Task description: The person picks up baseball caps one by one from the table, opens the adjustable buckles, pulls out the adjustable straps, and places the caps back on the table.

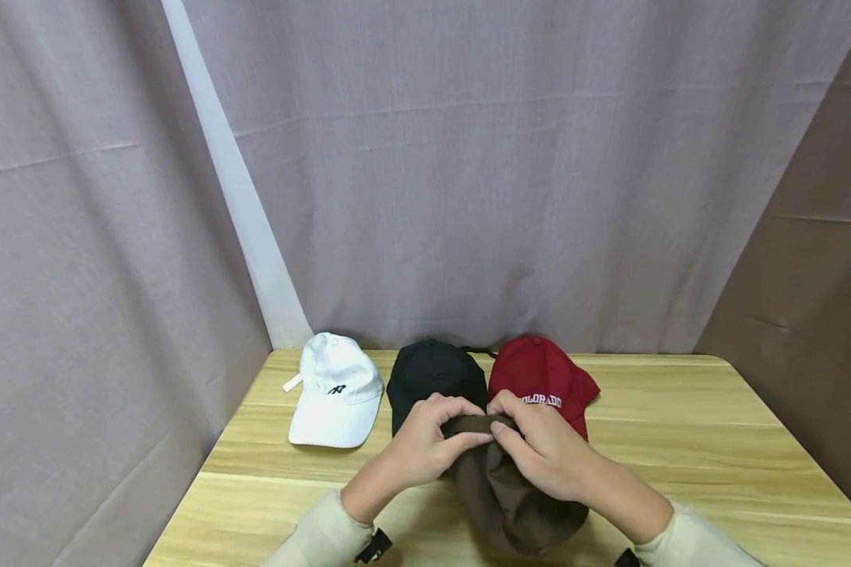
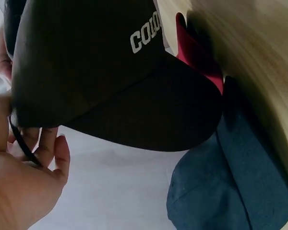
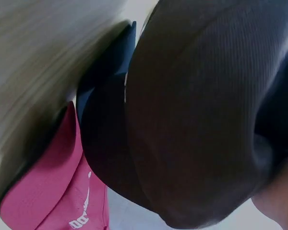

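Observation:
A brown baseball cap [image 1: 532,516] is held up in front of the other caps by both hands. My left hand [image 1: 425,445] pinches its back strap [image 1: 471,425] from the left, and my right hand [image 1: 549,449] pinches the strap from the right, thumbs and fingers almost meeting. White lettering shows on the front of the brown cap [image 2: 101,57] in the left wrist view, where its brim overlaps the caps behind. In the right wrist view the brown cap [image 3: 197,110] hides most of the right hand [image 3: 281,196].
On the wooden table [image 1: 681,425], a white cap [image 1: 336,394] lies at the left. Side by side at the back are a black cap [image 1: 432,374] and a red cap [image 1: 539,366] lettered COLORADO, both partly hidden by the hands. Grey curtains [image 1: 454,197] hang behind the table.

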Available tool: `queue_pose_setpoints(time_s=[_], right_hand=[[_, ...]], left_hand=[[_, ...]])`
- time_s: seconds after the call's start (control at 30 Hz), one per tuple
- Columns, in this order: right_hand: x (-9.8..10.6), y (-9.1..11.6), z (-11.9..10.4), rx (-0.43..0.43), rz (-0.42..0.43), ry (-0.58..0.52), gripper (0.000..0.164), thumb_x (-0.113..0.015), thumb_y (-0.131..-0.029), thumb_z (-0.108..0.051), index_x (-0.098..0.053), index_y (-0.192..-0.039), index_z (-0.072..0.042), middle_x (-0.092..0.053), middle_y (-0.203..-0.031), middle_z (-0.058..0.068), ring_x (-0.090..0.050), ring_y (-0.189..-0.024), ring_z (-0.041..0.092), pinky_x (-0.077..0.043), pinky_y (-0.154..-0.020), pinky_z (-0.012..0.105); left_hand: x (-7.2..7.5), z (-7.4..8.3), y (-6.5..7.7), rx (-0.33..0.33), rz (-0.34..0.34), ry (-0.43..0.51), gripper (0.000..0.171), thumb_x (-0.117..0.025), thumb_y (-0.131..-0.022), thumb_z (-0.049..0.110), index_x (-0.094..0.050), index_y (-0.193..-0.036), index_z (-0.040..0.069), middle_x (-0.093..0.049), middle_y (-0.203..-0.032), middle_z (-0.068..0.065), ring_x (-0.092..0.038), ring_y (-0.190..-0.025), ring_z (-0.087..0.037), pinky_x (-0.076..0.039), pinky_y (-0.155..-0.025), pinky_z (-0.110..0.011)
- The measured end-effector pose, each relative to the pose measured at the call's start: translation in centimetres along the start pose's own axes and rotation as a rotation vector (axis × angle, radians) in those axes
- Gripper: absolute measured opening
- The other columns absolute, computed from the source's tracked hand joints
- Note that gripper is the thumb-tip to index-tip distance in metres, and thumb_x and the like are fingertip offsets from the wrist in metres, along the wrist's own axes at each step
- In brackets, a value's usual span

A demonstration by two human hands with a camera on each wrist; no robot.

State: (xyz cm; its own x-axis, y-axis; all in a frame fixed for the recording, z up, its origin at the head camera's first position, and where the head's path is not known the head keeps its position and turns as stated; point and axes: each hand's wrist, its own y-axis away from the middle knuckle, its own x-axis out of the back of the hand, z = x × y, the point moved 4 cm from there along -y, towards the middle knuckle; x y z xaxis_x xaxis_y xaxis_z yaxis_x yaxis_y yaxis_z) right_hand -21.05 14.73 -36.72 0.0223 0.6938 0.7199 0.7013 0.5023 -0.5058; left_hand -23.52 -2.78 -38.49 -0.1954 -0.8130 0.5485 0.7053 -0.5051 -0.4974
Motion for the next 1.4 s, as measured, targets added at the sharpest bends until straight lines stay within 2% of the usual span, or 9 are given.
queue_pose_setpoints(time_s=[0.23, 0.43, 0.57, 0.7, 0.83, 1.0, 1.13, 1.27, 1.4], right_hand=[[-0.3, 0.6, 0.3, 0.036, -0.058, -0.065, 0.022, -0.051, -0.099, -0.005, -0.049, -0.112, -0.023, -0.055, -0.087, -0.017, -0.053, -0.075, -0.002, -0.045, -0.067, 0.017], [-0.1, 1.0, 0.5, 0.054, -0.107, -0.115, 0.028, -0.046, -0.099, 0.000, -0.045, -0.120, -0.019, -0.063, -0.104, -0.008, -0.060, -0.091, 0.002, -0.048, -0.081, 0.020], [-0.1, 1.0, 0.6, 0.044, -0.134, -0.160, 0.028, -0.050, -0.100, -0.005, -0.045, -0.124, -0.020, -0.063, -0.111, -0.008, -0.060, -0.097, 0.004, -0.048, -0.086, 0.022], [0.2, 1.0, 0.8, 0.027, -0.150, -0.275, 0.030, -0.056, -0.100, -0.009, -0.048, -0.127, -0.018, -0.064, -0.108, -0.006, -0.061, -0.096, 0.006, -0.049, -0.086, 0.023], [0.5, 1.0, 1.4, -0.008, -0.160, -0.417, 0.028, -0.058, -0.098, -0.005, -0.053, -0.124, -0.014, -0.068, -0.098, 0.002, -0.064, -0.089, 0.012, -0.051, -0.081, 0.024], [0.8, 0.9, 2.6, -0.080, -0.114, -0.397, 0.018, -0.062, -0.096, -0.006, -0.061, -0.112, -0.016, -0.068, -0.087, 0.002, -0.062, -0.077, 0.009, -0.050, -0.073, 0.024], [0.7, 1.0, 3.1, -0.111, -0.075, -0.376, 0.013, -0.064, -0.096, -0.008, -0.064, -0.104, -0.017, -0.067, -0.087, 0.001, -0.058, -0.077, 0.008, -0.048, -0.069, 0.024], [0.6, 1.0, 3.0, -0.117, -0.063, -0.386, 0.008, -0.064, -0.096, -0.011, -0.065, -0.101, -0.018, -0.065, -0.087, 0.000, -0.055, -0.079, 0.008, -0.047, -0.069, 0.024], [0.1, 1.0, 3.0, -0.137, -0.071, -0.413, 0.005, -0.064, -0.097, -0.012, -0.064, -0.100, -0.016, -0.066, -0.089, 0.003, -0.055, -0.080, 0.006, -0.049, -0.068, 0.024]], left_hand=[[-0.2, -0.1, 0.2, -0.096, 0.058, -0.012, 0.004, -0.073, -0.089, 0.020, -0.074, -0.090, 0.024, -0.076, -0.090, 0.011, -0.059, -0.088, -0.005, -0.046, -0.080, -0.021], [0.0, -0.7, 0.6, -0.053, 0.087, -0.002, 0.005, -0.073, -0.088, 0.020, -0.075, -0.089, 0.024, -0.075, -0.089, 0.011, -0.058, -0.085, -0.006, -0.045, -0.078, -0.022], [0.2, -1.1, 0.8, -0.023, 0.103, -0.005, 0.008, -0.073, -0.087, 0.018, -0.075, -0.089, 0.026, -0.075, -0.088, 0.013, -0.057, -0.083, -0.006, -0.045, -0.075, -0.021], [0.5, -1.4, 1.0, -0.022, 0.146, 0.009, 0.011, -0.074, -0.085, 0.016, -0.075, -0.088, 0.026, -0.075, -0.085, 0.011, -0.057, -0.079, -0.005, -0.044, -0.071, -0.020], [0.7, -1.6, 1.1, -0.011, 0.168, 0.036, 0.013, -0.074, -0.084, 0.013, -0.074, -0.086, 0.026, -0.075, -0.083, 0.007, -0.057, -0.076, -0.006, -0.044, -0.068, -0.020], [0.7, -2.2, 1.2, 0.035, 0.127, 0.096, 0.014, -0.072, -0.086, 0.010, -0.073, -0.088, 0.024, -0.075, -0.084, 0.005, -0.061, -0.078, -0.004, -0.049, -0.069, -0.021], [0.6, -2.7, 1.3, 0.078, 0.068, 0.135, 0.012, -0.072, -0.089, 0.014, -0.073, -0.090, 0.026, -0.074, -0.086, 0.007, -0.062, -0.077, -0.003, -0.051, -0.068, -0.020], [0.5, -2.9, 1.2, 0.052, 0.025, 0.096, 0.015, -0.072, -0.091, 0.018, -0.072, -0.104, 0.025, -0.074, -0.100, 0.008, -0.065, -0.091, -0.004, -0.053, -0.081, -0.024], [0.3, -2.6, 1.3, -0.012, -0.023, -0.021, 0.038, -0.076, -0.088, 0.030, -0.065, -0.124, 0.027, -0.068, -0.117, 0.012, -0.061, -0.108, -0.007, -0.049, -0.095, -0.028]])
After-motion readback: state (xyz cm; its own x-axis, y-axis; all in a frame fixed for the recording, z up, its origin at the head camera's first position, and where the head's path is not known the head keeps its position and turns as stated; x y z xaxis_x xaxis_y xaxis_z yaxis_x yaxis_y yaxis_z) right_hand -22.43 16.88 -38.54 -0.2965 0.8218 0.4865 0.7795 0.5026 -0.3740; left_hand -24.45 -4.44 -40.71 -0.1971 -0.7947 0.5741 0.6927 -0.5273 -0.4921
